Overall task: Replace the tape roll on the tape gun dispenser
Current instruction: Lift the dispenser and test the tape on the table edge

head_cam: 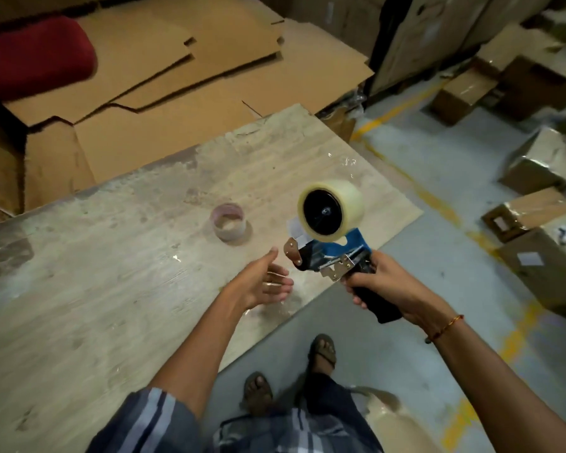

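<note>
The surface [111,289] fills the left and centre of the frame. A spent core [230,223] stands on it, centre. Right of the core, the tape gun [337,256] carries a roll [330,210] on top, over the surface's right edge. Flat cardboard [177,76] lies stacked behind, upper left. Boxes [536,158] sit on the floor [422,178] at right.

Can't see much of the tape gun's black handle [378,305], the right hand [386,286] is wrapped round most of it. The full tape roll [330,209] covers the top of the blue frame [356,245]. The left hand [263,282] has its palm facing away and the fingertips are smeared. The red cushion [35,57] is soft-focus and cut off by the left edge. The boxes [536,158] on the right are blurry, labels unreadable.
</note>
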Action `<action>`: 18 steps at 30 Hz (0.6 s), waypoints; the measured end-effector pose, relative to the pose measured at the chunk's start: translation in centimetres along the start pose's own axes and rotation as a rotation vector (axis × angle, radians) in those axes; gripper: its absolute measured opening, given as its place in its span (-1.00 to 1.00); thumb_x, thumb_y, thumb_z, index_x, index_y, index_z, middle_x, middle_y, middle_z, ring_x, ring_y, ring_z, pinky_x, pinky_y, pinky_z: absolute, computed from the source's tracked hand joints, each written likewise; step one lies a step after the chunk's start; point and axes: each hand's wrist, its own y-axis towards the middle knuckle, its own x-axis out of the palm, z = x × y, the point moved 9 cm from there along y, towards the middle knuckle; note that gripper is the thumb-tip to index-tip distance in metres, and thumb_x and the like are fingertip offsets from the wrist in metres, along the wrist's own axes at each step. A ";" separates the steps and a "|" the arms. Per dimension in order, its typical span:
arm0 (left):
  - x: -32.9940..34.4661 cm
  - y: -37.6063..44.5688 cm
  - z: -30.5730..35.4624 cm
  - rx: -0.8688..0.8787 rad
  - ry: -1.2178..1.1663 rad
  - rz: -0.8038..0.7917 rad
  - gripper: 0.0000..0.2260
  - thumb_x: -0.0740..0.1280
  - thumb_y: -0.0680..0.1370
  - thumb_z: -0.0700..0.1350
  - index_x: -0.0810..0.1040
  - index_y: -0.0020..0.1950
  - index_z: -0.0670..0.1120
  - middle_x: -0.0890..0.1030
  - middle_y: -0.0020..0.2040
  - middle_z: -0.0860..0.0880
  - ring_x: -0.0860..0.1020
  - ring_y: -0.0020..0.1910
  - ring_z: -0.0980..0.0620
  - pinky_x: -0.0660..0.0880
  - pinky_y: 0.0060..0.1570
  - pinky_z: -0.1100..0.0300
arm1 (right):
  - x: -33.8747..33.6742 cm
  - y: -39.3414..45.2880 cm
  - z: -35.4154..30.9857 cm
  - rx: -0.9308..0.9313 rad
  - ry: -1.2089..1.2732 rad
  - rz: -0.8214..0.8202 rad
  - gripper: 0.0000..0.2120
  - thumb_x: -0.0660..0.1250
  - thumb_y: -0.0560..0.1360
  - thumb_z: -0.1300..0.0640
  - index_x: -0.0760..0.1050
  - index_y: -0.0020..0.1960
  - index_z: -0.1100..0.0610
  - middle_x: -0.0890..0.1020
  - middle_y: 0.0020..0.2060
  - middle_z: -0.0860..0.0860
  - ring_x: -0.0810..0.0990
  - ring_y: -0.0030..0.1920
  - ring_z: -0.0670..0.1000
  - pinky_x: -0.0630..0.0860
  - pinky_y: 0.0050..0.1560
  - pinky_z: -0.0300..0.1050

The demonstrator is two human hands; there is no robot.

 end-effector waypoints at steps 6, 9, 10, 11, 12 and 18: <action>5.2 0.1 -3.4 -0.216 0.171 -0.257 -0.05 -0.07 0.46 0.55 0.62 0.02 -0.31 0.70 -0.04 -0.28 0.70 -0.09 -0.18 0.63 -0.15 0.06 | -1.5 -0.4 -1.3 -0.032 -0.020 0.044 -0.81 0.36 0.51 0.35 0.47 0.09 0.22 0.59 -0.24 0.21 0.57 -0.31 0.13 0.53 -0.34 -0.03; 6.4 0.8 -3.2 -0.195 0.005 -0.247 -0.10 0.00 0.49 0.51 0.65 -0.01 -0.31 0.70 -0.08 -0.26 0.69 -0.15 -0.14 0.64 -0.21 0.07 | -2.0 -0.5 -1.9 -0.059 -0.039 0.047 -0.79 0.38 0.50 0.34 0.46 0.10 0.22 0.60 -0.22 0.21 0.58 -0.31 0.14 0.54 -0.34 -0.04; 6.4 1.2 -2.8 -0.163 -0.082 -0.207 -0.19 0.08 0.53 0.46 0.65 -0.02 -0.30 0.70 -0.13 -0.24 0.67 -0.19 -0.12 0.64 -0.25 0.09 | -2.1 -0.6 -2.1 -0.068 -0.051 0.046 -0.78 0.38 0.49 0.33 0.46 0.11 0.22 0.60 -0.22 0.21 0.58 -0.31 0.14 0.55 -0.33 -0.03; 6.2 1.6 -2.2 -0.120 -0.158 -0.160 -0.32 0.18 0.57 0.36 0.65 -0.03 -0.29 0.68 -0.18 -0.20 0.64 -0.23 -0.08 0.63 -0.30 0.12 | -2.3 -0.7 -2.1 -0.077 -0.065 0.047 -0.76 0.38 0.48 0.33 0.46 0.12 0.22 0.61 -0.21 0.20 0.58 -0.32 0.13 0.55 -0.32 -0.02; 5.9 1.8 -1.4 -0.071 -0.206 -0.113 -0.48 0.27 0.61 0.22 0.63 -0.03 -0.27 0.67 -0.24 -0.16 0.61 -0.28 -0.04 0.61 -0.35 0.15 | -2.3 -0.8 -2.2 -0.086 -0.077 0.049 -0.74 0.39 0.48 0.33 0.46 0.13 0.20 0.61 -0.22 0.18 0.59 -0.32 0.12 0.55 -0.31 -0.02; 4.0 2.7 2.8 0.197 -0.076 0.021 -0.86 0.31 0.52 -0.38 0.57 -0.16 -0.17 0.57 -0.36 -0.08 0.47 -0.38 0.05 0.54 -0.37 0.23 | -2.6 -1.6 -0.8 -0.126 -0.169 0.088 -0.68 0.42 0.47 0.29 0.47 0.18 0.10 0.63 -0.19 0.12 0.62 -0.32 0.06 0.57 -0.28 -0.08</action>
